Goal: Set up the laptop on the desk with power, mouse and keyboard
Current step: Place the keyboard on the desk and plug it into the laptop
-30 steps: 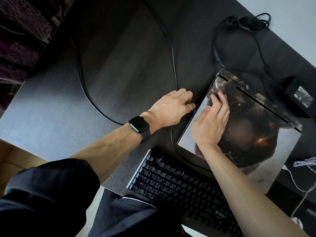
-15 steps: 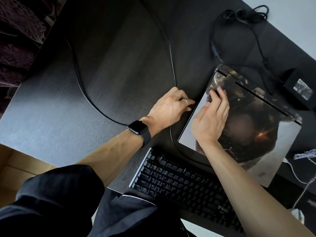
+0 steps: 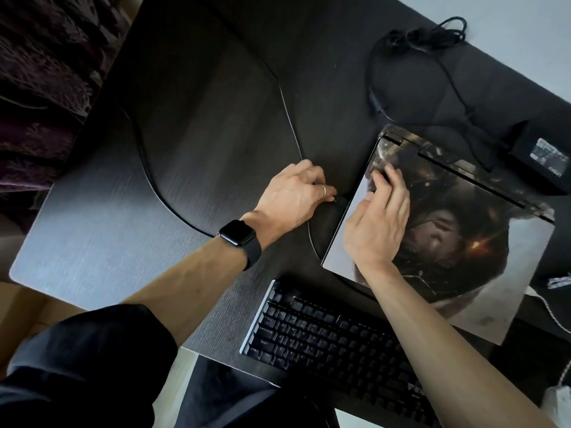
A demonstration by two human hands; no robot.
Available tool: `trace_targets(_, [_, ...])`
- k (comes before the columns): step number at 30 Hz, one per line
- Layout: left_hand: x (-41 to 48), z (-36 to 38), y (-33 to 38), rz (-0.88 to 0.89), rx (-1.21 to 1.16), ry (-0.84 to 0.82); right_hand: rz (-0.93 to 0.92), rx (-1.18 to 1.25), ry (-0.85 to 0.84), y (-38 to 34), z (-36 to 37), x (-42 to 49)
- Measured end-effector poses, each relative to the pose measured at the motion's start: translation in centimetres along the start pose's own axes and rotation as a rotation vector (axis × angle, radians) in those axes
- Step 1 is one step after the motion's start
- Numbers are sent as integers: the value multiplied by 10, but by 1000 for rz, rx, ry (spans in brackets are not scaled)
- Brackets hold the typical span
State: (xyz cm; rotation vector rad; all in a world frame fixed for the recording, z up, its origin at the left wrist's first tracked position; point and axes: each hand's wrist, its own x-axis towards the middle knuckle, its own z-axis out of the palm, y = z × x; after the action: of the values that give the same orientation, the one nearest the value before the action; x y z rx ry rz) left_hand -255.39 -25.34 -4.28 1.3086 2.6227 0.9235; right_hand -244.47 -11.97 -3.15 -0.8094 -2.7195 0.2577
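Note:
A closed laptop (image 3: 463, 242) with a dark picture on its lid lies at the right of the black desk (image 3: 185, 149). My right hand (image 3: 377, 223) rests flat on the lid near its left edge and holds nothing. My left hand (image 3: 293, 196), with a watch on the wrist, is curled on a small black cable plug (image 3: 336, 199) just off the laptop's left side. A black keyboard (image 3: 324, 335) sits at the desk's front edge. The power brick (image 3: 537, 156) lies behind the laptop at the far right. No mouse is in view.
A thick black cable (image 3: 148, 174) curves across the desk to my left wrist, and a thin one (image 3: 289, 115) runs down to my left hand. A coiled cable bundle (image 3: 423, 35) lies at the back. A white braided cord (image 3: 559, 281) is at the right edge, a cardboard box (image 3: 18, 307) lower left.
My left hand's fingers have curled in from flat against the laptop's edge, and the plug now shows at the fingertips. My right hand stays on the lid.

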Motion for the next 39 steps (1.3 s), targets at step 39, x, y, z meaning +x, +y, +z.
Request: trace_targets(39, [-60,-95,-18,-117,548,-506,102,-44,-430,2,-46,-35])
